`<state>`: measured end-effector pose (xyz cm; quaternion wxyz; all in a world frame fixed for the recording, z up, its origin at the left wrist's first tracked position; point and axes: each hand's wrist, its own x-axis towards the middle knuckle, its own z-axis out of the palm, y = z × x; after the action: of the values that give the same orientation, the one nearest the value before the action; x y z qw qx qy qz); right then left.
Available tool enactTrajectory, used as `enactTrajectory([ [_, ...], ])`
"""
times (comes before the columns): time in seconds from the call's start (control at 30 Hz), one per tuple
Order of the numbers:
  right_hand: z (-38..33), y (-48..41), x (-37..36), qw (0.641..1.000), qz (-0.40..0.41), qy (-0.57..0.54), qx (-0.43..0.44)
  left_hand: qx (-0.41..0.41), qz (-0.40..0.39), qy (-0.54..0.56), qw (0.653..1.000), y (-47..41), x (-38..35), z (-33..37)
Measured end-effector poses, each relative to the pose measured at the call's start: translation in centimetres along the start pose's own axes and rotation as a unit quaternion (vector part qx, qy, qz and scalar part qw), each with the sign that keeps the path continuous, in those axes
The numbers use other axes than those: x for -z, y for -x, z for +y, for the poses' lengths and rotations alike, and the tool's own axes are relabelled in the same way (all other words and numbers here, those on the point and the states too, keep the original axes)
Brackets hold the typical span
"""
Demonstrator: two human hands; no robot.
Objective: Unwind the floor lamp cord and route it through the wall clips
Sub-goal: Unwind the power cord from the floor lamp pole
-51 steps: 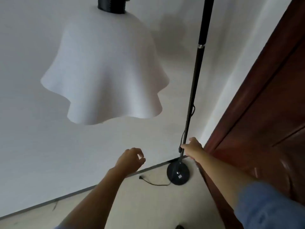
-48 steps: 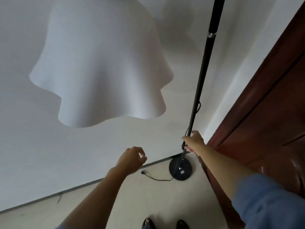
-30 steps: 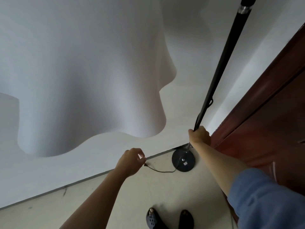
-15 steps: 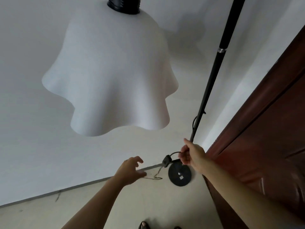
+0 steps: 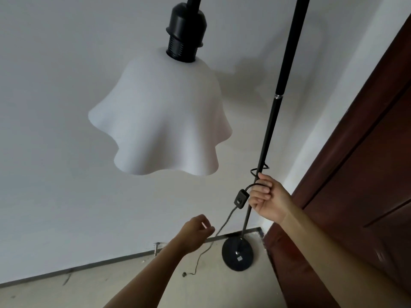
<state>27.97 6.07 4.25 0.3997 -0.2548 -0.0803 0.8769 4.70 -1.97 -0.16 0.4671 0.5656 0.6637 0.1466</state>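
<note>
- Right hand (image 5: 268, 200) raised since 0.5 s ago, fist closed on cord (image 5: 225, 221) beside lamp pole (image 5: 270, 121); inline switch (image 5: 240, 199) dangles.
- Left hand (image 5: 195, 232) pinches cord lower down.
- Plug (image 5: 184, 273) on floor (image 5: 155, 283), near base (image 5: 237, 254).

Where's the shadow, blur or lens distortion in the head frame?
Head view: the white wavy lampshade casts a soft shadow on the grey wall; wide-angle lens slants the black lamp pole and dark brown wooden door; slight motion smear on the door's lower right; no glare, light even.
</note>
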Motion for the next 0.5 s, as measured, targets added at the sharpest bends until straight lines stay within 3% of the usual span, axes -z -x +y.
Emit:
enactTrajectory([
  [0.2, 0.3, 0.7, -2.0, 0.995, -0.089, -0.013, -0.044, -0.082, -0.039, -0.024, 0.996, -0.7, -1.8, 4.0],
  [0.33, -1.1, 1.2, -3.0, 0.991, -0.122, -0.049, -0.010, -0.072, -0.077, 0.012, 0.994, -1.0, -2.8, 4.9],
  [0.4, -1.9, 1.6, -2.7, 0.991, -0.108, -0.073, 0.031, -0.058, -0.076, 0.035, 0.995, -0.5, -2.4, 3.8],
  [0.5, -2.6, 2.4, -1.4, 0.992, -0.010, -0.075, 0.100, -0.049, -0.050, 0.042, 0.997, 0.2, -1.3, 1.9],
])
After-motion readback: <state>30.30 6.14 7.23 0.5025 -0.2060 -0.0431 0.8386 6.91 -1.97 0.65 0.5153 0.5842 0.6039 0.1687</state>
